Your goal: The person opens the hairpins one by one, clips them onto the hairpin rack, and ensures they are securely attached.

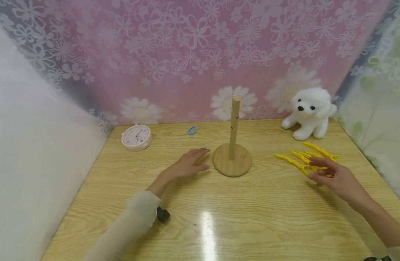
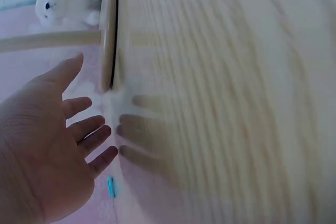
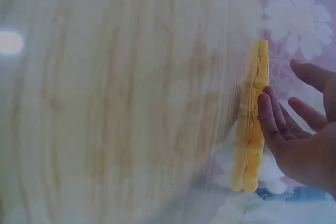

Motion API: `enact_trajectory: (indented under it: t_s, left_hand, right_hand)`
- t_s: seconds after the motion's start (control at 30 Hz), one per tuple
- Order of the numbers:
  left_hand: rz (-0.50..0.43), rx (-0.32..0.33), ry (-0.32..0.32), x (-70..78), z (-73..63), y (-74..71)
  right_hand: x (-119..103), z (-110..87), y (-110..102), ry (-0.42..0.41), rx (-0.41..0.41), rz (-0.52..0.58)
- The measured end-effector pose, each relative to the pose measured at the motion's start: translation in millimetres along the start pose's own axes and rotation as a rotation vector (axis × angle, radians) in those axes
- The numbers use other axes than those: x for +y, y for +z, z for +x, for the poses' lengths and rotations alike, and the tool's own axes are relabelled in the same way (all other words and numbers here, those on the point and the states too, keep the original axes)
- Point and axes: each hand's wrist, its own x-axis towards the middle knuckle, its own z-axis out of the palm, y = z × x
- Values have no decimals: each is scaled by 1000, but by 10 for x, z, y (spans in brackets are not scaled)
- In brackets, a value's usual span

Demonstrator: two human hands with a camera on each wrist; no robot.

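A wooden stand [image 1: 233,165] has a round base and an upright post with dark holes. Just left of its base, my left hand [image 1: 189,164] reaches over the table with fingers extended and holds nothing. In the left wrist view, the thumb of the left hand [image 2: 47,145] stands apart from the fingers. Several yellow branch-like plastic pieces [image 1: 291,160] lie on the right side. My right hand [image 1: 338,179] is over their near end, fingers loosely bent. Beside the yellow pieces [image 3: 253,156], the right hand [image 3: 310,145] keeps its thumb apart; whether the fingertips touch them I cannot tell.
A white plush dog [image 1: 309,114] sits at the back right. At the back left lies a round pink clock [image 1: 136,137], and a small blue ring [image 1: 192,130] rests near the back edge. Flowered cloth [image 1: 173,54] hangs behind the wooden table [image 1: 239,217].
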Motion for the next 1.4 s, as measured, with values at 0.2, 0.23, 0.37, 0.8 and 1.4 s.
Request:
enact_trajectory:
  t_s: [0.2, 0.23, 0.37, 0.8, 1.4]
  left_hand:
    - [93, -24, 2, 165, 263, 160]
    - [108, -26, 7, 186, 296, 179]
    - [151, -26, 11, 231, 377, 236]
    - [166, -33, 8, 185, 406, 195]
    - [171, -42, 4, 204, 379, 187]
  right_hand:
    - [-28, 28, 56, 19, 19, -83]
    - [-33, 31, 67, 24, 21, -91]
    - [-55, 37, 100, 37, 14, -97]
    - [-67, 198, 164, 66, 11, -347]
    - [-104, 176, 217, 6, -9, -265]
